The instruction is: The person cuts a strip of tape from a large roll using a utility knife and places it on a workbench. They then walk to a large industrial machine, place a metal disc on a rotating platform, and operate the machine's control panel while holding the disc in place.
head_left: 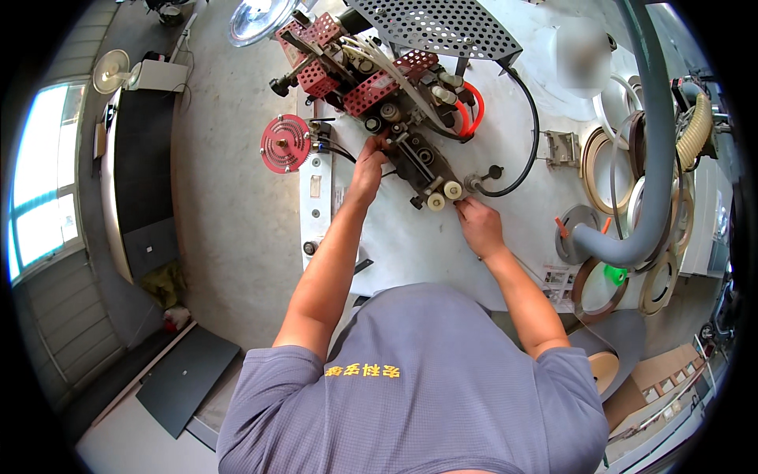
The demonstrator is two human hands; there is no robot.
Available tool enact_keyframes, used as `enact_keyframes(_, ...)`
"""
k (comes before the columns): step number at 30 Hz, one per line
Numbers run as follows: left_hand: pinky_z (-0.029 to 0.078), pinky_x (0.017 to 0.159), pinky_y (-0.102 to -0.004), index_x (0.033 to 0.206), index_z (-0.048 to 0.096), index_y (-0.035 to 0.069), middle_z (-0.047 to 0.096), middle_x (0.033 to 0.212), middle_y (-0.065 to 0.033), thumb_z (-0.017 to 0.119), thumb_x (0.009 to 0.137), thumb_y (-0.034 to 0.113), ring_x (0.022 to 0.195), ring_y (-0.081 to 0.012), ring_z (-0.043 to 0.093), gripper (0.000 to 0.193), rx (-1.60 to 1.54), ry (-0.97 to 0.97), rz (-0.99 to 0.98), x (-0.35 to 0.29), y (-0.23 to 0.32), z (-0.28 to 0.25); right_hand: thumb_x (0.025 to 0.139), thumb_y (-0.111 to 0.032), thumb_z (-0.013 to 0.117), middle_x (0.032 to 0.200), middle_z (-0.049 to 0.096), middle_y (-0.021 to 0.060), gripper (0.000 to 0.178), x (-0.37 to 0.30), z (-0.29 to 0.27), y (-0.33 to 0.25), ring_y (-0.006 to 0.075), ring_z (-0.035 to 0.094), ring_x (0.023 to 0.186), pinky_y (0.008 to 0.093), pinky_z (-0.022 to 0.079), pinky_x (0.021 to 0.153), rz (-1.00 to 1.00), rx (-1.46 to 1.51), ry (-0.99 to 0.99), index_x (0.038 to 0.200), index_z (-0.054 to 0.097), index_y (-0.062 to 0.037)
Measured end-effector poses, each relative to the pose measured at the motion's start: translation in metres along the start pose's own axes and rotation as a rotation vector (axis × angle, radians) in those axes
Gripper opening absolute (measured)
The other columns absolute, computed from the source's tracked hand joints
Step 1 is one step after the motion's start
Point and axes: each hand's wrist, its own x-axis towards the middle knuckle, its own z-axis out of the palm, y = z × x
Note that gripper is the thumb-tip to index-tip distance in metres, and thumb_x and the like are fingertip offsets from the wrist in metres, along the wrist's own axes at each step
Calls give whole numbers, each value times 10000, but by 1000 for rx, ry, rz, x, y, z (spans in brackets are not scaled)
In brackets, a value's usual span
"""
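Observation:
A dark metal machine with red perforated guards stands on the pale worktable. Its narrow front arm points toward me and carries two cream rollers at its end. My left hand is at the left side of this arm, its fingers curled against the metal and partly hidden. Beside the rollers, my right hand has thumb and fingertips pinched together. Whatever lies between those fingertips is too small to make out. A thin line, perhaps a strip or wire, runs from near my right wrist toward the table's right edge.
A red slotted disc sits left of the machine. Black perforated plate covers its far side. A black hose loops to the right. Past a thick grey pipe, several rings lean or lie near the table's right side.

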Motion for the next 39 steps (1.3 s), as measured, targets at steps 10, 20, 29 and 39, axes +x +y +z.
enact_keyframes(10,231,1081,-325,1125,517,18,463,1342,-144,439,768,63,1288,-245,378,368,135,46,99,-27,7,0,833,-140,579,797,624,95,112,-3,3,2,317,621,689,414,512,600,-17,-45,-1,772,629,-61)
enact_keyframes(20,291,1064,-349,1138,528,43,448,1390,-132,410,739,17,1278,-227,410,417,215,32,188,-126,29,-6,836,-130,536,840,637,115,133,-9,9,3,352,623,741,450,511,632,-9,-90,25,769,631,-63)
enact_keyframes(29,422,950,-321,1114,549,3,604,1172,-97,403,769,-20,1016,-184,583,375,53,16,80,-227,13,-33,844,-176,586,888,646,112,127,-14,18,0,349,625,769,447,513,669,4,-166,31,842,650,-66)
enact_keyframes(39,499,837,-321,1041,602,-6,678,1019,-91,463,854,49,901,-180,633,239,38,169,-170,-367,-106,-126,776,-188,653,1408,359,156,659,-101,29,-55,342,319,1327,465,255,1108,36,-254,48,1368,410,-29)
